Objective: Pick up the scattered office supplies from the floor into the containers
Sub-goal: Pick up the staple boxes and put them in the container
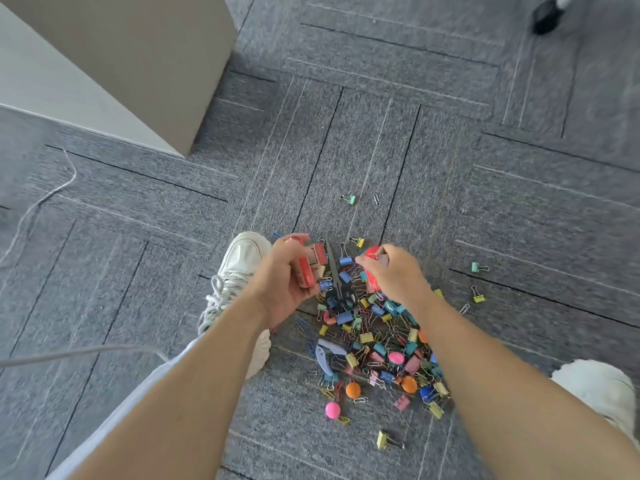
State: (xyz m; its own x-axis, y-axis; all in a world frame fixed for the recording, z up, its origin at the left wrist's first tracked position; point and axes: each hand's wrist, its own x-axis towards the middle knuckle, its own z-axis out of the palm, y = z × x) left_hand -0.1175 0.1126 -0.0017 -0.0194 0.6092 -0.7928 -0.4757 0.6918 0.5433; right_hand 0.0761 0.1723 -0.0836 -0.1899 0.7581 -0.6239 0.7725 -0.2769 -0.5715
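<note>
A heap of coloured binder clips (381,341), paper clips and round magnets lies on the grey carpet between my feet. My left hand (284,282) grips a bundle of red and pink stamp-like blocks (306,266) just above the heap's far left edge. My right hand (394,271) reaches down over a red round object (371,252) at the heap's far end, fingers curled on it. Black scissors (334,271) lie between my hands. A lilac stapler-like tool (327,356) rests at the heap's left side. No container is in view.
A pale cabinet (138,64) stands at the back left. A thin cord (52,188) and a grey cable (79,355) trail across the carpet on the left. My white shoes (239,271) flank the heap. Stray clips (479,268) lie to the right and beyond.
</note>
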